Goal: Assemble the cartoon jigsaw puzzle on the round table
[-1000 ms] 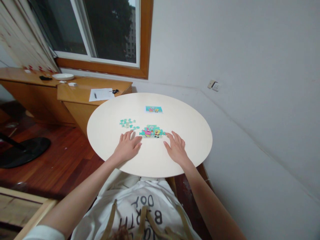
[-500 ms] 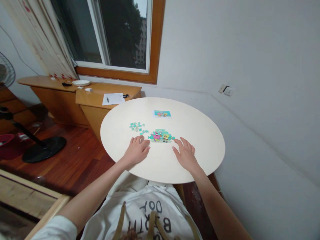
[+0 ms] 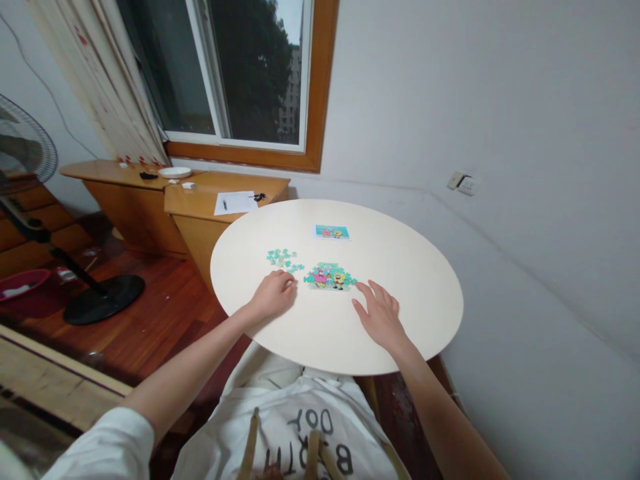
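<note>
A partly assembled cartoon jigsaw puzzle (image 3: 331,277) lies near the middle of a round pale table (image 3: 425,293). Several loose teal pieces (image 3: 283,257) lie just left of it. A small printed reference picture (image 3: 331,232) sits farther back. My left hand (image 3: 273,295) rests on the table left of the puzzle, fingers curled together near the loose pieces; whether they hold a piece is hidden. My right hand (image 3: 381,315) lies flat with fingers spread, its fingertips just right of the puzzle's edge.
A wooden cabinet (image 3: 200,213) with a sheet of paper (image 3: 235,202) and a white plate (image 3: 175,172) stands behind the table under the window. A standing fan (image 3: 60,267) is on the wooden floor at left. The white wall runs close along the right.
The view has shifted left and upward over the room. My left hand's fingers went from spread flat to curled by the loose pieces. My right hand stays flat beside the puzzle.
</note>
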`<action>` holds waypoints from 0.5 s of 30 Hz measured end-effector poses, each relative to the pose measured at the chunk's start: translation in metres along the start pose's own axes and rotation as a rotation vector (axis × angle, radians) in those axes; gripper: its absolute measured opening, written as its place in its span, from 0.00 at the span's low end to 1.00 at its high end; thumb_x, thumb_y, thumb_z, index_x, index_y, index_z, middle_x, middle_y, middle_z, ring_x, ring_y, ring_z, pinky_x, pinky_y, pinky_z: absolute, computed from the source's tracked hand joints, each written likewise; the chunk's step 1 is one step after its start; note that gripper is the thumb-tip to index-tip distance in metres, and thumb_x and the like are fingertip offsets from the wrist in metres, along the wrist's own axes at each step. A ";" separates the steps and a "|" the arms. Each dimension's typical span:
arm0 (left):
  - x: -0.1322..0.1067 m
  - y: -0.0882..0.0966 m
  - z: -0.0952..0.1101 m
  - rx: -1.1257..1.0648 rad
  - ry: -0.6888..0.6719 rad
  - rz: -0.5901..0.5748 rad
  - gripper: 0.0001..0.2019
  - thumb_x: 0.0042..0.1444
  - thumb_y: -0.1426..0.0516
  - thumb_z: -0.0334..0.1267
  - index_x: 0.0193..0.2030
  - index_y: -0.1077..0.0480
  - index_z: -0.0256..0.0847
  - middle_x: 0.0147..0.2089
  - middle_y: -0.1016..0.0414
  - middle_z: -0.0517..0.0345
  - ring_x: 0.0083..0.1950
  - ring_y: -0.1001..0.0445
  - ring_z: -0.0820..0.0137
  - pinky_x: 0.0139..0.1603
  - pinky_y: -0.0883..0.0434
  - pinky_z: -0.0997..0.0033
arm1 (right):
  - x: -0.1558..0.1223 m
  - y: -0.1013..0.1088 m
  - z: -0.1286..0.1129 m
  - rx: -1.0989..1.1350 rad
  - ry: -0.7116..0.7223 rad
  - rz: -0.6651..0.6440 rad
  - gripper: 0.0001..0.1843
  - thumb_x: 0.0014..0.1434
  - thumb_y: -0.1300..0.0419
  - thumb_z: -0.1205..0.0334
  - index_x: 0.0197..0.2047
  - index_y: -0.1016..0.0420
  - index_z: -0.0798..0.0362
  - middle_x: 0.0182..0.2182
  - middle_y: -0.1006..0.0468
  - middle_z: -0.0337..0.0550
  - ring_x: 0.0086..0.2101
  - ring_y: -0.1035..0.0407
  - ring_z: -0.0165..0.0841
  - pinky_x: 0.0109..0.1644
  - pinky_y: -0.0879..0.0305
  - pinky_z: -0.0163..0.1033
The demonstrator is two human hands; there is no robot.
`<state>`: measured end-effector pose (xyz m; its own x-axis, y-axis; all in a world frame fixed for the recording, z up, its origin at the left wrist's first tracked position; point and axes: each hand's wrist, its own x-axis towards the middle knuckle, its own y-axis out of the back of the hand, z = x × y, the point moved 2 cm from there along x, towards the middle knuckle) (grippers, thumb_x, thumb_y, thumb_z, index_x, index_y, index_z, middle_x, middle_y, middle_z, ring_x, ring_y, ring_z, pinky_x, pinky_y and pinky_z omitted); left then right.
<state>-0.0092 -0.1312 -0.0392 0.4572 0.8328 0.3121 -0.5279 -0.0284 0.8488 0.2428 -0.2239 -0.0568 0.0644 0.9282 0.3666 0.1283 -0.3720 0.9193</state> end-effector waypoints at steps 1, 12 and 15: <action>0.006 0.003 -0.005 -0.037 0.046 0.001 0.13 0.57 0.51 0.34 0.39 0.26 0.37 0.40 0.23 0.49 0.42 0.27 0.63 0.45 0.32 0.67 | 0.000 0.000 0.000 -0.003 0.009 -0.010 0.20 0.66 0.55 0.55 0.58 0.35 0.47 0.59 0.35 0.53 0.59 0.43 0.43 0.58 0.46 0.54; 0.046 0.039 -0.071 -0.050 0.385 0.245 0.09 0.50 0.48 0.34 0.31 0.26 0.36 0.30 0.24 0.53 0.32 0.29 0.67 0.33 0.36 0.72 | 0.000 0.001 -0.001 -0.009 -0.004 -0.018 0.21 0.65 0.54 0.55 0.58 0.35 0.50 0.59 0.35 0.54 0.59 0.43 0.43 0.59 0.46 0.54; 0.047 0.041 -0.077 -0.054 0.395 0.249 0.08 0.49 0.47 0.34 0.30 0.26 0.36 0.32 0.23 0.52 0.34 0.28 0.67 0.34 0.35 0.72 | 0.000 0.001 -0.001 -0.009 0.004 -0.016 0.21 0.65 0.54 0.55 0.58 0.35 0.50 0.59 0.35 0.54 0.59 0.42 0.43 0.59 0.46 0.54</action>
<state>-0.0640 -0.0503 -0.0226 0.0103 0.9512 0.3084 -0.6281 -0.2338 0.7421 0.2419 -0.2244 -0.0557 0.0586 0.9341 0.3521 0.1209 -0.3567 0.9263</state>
